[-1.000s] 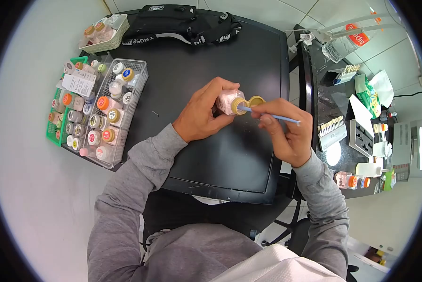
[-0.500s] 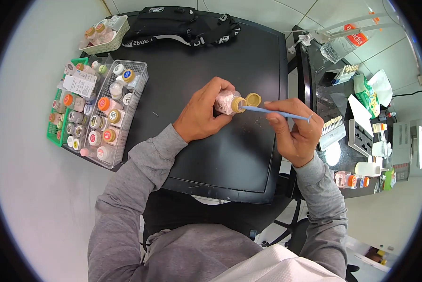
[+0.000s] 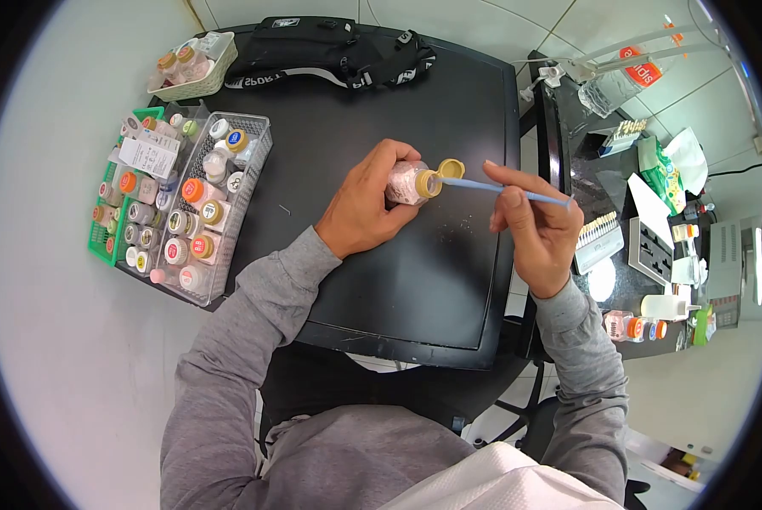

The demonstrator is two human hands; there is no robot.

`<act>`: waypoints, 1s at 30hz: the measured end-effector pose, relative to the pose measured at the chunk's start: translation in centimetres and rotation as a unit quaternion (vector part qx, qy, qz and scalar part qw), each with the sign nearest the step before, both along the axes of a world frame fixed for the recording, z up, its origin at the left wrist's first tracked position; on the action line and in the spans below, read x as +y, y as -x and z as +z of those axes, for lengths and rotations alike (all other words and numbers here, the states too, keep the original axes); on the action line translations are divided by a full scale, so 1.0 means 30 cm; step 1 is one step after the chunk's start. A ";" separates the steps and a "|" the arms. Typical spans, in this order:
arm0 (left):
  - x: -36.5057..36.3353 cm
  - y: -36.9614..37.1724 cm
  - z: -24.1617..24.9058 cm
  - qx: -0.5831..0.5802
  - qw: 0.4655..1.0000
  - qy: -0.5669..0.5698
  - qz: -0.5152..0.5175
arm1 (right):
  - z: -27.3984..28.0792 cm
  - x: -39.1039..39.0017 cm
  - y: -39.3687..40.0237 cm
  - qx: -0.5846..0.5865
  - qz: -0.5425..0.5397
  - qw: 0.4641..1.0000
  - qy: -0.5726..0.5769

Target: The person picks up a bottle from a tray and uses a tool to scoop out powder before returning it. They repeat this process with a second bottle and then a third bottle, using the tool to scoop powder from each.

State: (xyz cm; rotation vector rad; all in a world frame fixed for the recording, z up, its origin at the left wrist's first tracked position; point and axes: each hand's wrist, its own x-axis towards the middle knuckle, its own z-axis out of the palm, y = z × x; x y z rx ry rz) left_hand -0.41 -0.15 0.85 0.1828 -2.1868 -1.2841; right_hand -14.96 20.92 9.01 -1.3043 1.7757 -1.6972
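Observation:
A small clear bottle [image 3: 408, 183] with pink contents lies tilted in my left hand [image 3: 366, 200], its neck facing right. Its yellow flip cap [image 3: 451, 169] is open. My right hand [image 3: 538, 225] holds a thin blue stick [image 3: 491, 186] between thumb and fingers, with the stick's left end at the bottle's mouth. Pale crumbs are scattered on the black table [image 3: 381, 293] below the cap.
Crates of small capped bottles [image 3: 211, 212] stand at the left, with a white basket [image 3: 215, 78] behind. A black bag [image 3: 304, 51] lies at the back edge. To the right, a dark counter holds a shade guide [image 3: 599, 242] and a large bottle [image 3: 606, 92].
The blue stick has shifted slightly right, its tip now nearer the outside of the bottle's mouth. My right fingers have spread a little more. The bottle has barely moved.

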 end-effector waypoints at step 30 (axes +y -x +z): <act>-0.003 -0.023 0.013 0.050 0.998 0.023 0.027 | -0.069 -0.030 0.103 -0.265 0.017 0.951 0.160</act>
